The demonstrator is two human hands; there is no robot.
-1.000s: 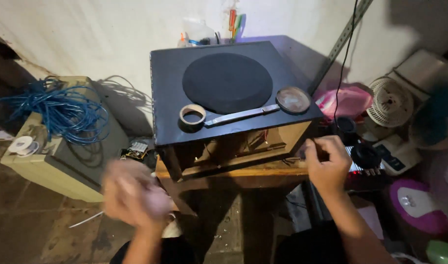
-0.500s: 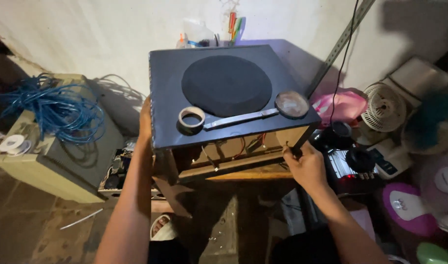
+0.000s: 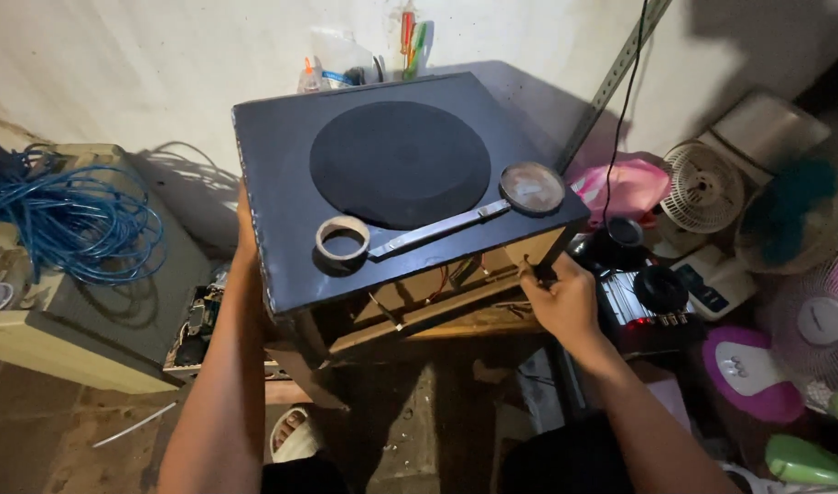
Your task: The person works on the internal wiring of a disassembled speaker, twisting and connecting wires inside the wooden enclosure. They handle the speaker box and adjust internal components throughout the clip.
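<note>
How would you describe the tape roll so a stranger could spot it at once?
Find the black box with the round dark disc on top, held between the left hand and right hand. Near its front edge, left of a flat metal bar, lies the tape roll. It is the only pale open ring there; the round thing at the bar's far end is a filled disc.

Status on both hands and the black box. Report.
Left hand flat on the box's left side. Right hand at its lower right corner, fingers closed on something small and dark. Tape roll and flat metal tool loose on top.
</note>
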